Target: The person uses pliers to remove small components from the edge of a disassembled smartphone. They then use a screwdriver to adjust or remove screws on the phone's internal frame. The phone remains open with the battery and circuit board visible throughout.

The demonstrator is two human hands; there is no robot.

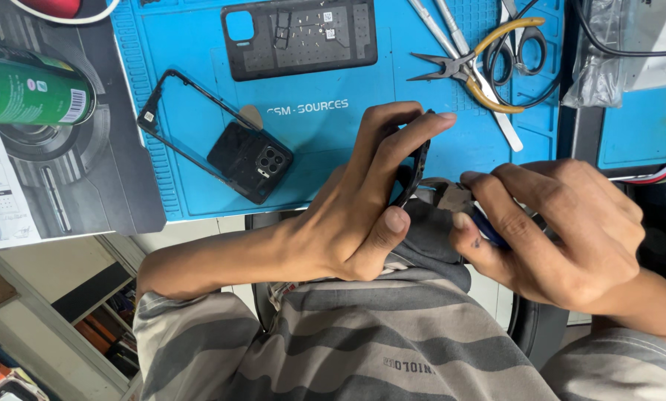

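Your left hand (362,200) clamps the dark phone body (416,172) on edge, just off the blue mat's (325,148) near edge, so its side faces your right hand (548,230), which pinches a blue-handled tool (489,229) shut against that seam.

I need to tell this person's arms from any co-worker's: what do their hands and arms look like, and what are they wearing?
Both the left hand and right hand are bare: no gloves, rings or watch visible. Forearms are uncovered. The grey striped shirt has short sleeves, with small dark lettering.
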